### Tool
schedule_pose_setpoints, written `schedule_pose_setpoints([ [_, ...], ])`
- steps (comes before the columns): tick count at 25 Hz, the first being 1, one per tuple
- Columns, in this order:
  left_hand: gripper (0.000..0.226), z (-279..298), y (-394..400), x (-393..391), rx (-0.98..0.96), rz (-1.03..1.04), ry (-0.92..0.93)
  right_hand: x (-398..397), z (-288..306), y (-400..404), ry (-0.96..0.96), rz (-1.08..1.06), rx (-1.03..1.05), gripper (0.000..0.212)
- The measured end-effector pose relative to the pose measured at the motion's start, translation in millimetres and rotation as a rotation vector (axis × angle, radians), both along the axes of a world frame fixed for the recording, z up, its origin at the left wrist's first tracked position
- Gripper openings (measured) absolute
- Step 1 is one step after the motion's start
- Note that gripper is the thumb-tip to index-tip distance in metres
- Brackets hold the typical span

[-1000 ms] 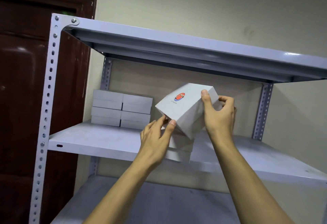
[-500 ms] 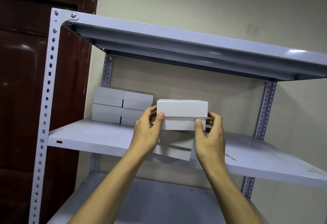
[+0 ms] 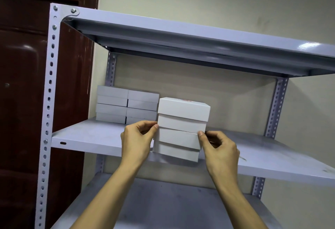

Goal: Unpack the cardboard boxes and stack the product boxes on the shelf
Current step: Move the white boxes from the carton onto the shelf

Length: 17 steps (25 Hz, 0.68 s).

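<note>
Head view, stack: two white product boxes, the top box (image 3: 183,110) on the lower box (image 3: 176,143), stand at the front edge of the middle shelf (image 3: 87,136). The top box sits a little to the right and further back than the lower one, so the stack is not yet square.
Head view, left hand: the left hand (image 3: 137,141) has the fingers curled, and the thumb and forefinger touch the left edge of the stack where the two boxes meet. I judge it holds this side so the boxes do not slide.
Head view, right hand: the right hand (image 3: 217,147) also has curled fingers, and the thumb tip presses the right edge of the lower box. Whether the other fingers hold anything behind, I cannot tell.
Head view, back stacks: four more boxes (image 3: 126,104) stand in two stacks of two at the back left, close together against the wall, probably to save place.
Head view, step: probably the stack must be pushed back beside them; pushing low on both sides keeps the top box from falling.
Head view, frame: the upper shelf (image 3: 181,35) leaves room above the stack.
</note>
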<state>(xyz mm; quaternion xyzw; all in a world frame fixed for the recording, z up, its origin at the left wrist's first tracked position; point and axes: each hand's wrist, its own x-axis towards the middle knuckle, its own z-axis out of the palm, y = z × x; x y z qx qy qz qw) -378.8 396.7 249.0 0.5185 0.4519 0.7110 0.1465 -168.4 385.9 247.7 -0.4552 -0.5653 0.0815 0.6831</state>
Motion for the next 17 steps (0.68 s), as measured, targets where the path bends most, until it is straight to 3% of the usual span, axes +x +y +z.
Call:
schedule_pose_setpoints([
  [6,0.008,1,8,-2,-0.027,0.018,-0.018,5,5,2,0.013,0.045,-0.044,0.004],
  [10,0.006,3,15,-1,-0.036,0.021,-0.013,12,5,13,-0.043,0.076,-0.105,0.009],
  [17,0.004,6,37,-2,-0.043,0.049,0.073,11,14,42,-0.096,0.010,-0.159,0.005],
])
